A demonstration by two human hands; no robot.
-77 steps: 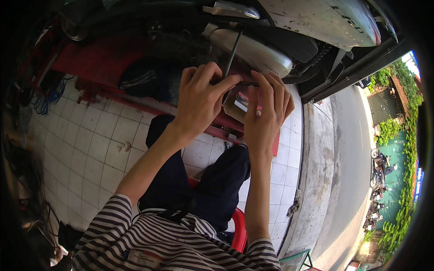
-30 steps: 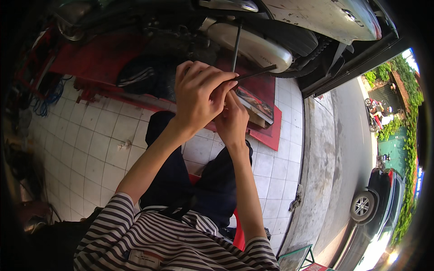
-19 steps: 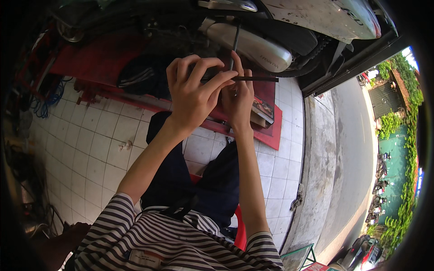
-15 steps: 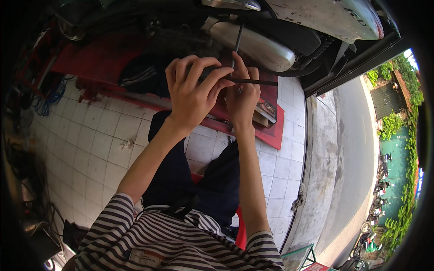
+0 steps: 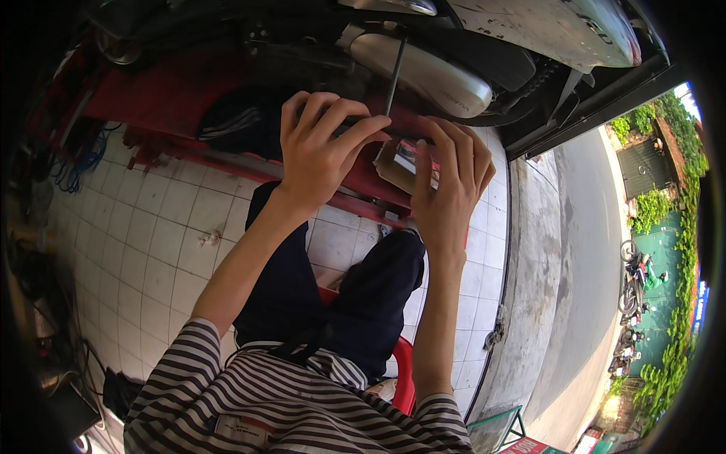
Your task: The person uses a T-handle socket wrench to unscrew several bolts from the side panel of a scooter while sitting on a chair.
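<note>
Left hand (image 5: 387, 129): fingers bent and spread, thumb and index fingertips nearly meeting at a rod's lower end; whether they grip it, I cannot tell. The dark metal rod (image 5: 396, 79) slants up, slightly rightward, across a motorbike's silver cover (image 5: 442, 83). Next, an open box (image 5: 395, 175) below the rod. Right hand (image 5: 454, 170): half open, fingers curved, seemingly empty, beside the box.
</note>
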